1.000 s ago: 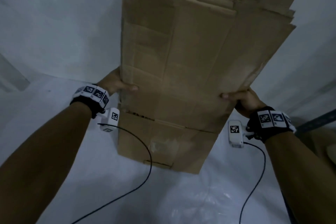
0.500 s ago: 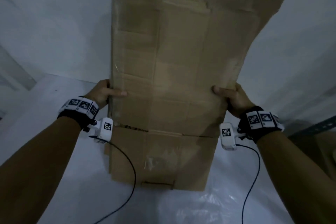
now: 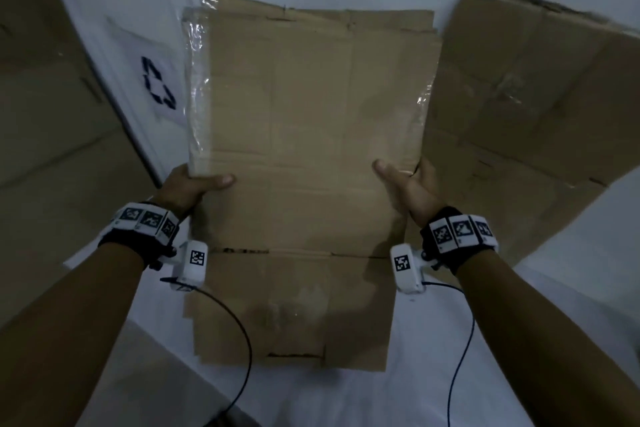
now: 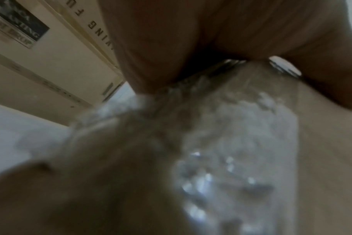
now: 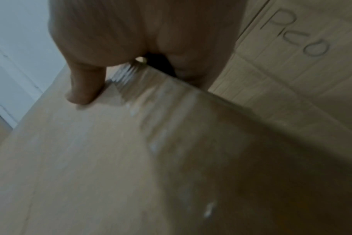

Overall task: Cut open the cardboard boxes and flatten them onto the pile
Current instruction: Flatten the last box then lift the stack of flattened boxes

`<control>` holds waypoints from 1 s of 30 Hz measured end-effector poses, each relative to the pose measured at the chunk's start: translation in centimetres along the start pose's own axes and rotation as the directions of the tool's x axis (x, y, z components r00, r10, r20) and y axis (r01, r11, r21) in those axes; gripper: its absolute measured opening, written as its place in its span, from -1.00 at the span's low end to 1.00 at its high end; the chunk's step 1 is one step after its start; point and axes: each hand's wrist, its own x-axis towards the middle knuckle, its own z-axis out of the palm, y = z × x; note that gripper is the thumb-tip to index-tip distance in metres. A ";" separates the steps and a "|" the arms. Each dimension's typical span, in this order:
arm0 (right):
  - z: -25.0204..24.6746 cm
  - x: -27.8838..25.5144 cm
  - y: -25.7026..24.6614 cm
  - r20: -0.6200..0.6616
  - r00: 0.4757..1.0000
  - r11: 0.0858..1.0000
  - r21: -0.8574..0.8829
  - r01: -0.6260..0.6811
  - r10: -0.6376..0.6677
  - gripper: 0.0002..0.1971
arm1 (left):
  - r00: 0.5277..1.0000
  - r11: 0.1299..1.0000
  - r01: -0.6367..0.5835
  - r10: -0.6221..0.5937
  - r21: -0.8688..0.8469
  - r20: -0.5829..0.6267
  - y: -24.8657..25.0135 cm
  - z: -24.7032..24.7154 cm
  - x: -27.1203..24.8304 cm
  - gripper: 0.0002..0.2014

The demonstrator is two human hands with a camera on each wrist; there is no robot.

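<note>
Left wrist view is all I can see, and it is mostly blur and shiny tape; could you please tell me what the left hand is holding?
Observer: From the head view, the left hand grips the left edge of a flattened cardboard box, thumb on top.
Operator: Thank you. Is the other hand on it as well?
Observer: Yes, the right hand grips the opposite edge, its thumb also on the top face.
Operator: And is the pile anywhere near?
Observer: Another flattened cardboard sheet lies just to the right of the held box; whether the two touch, I cannot tell.
</note>
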 end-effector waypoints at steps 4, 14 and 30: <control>5.1 1.4 0.4 -0.022 1.000 0.999 0.039 -0.020 0.021 -0.49 | 1.000 1.000 0.006 -0.006 0.010 0.009 1.2 -5.1 1.3 -0.14; -5.4 -0.3 -1.4 -0.356 0.933 0.995 0.096 -0.012 0.046 -0.16 | 0.923 0.990 -0.136 0.111 0.042 0.368 6.8 6.7 8.0 -0.21; -24.0 -0.8 0.4 -0.616 0.788 1.000 0.017 0.008 0.004 -0.05 | 0.742 0.983 -0.172 0.090 0.060 0.664 6.8 29.5 15.9 -0.07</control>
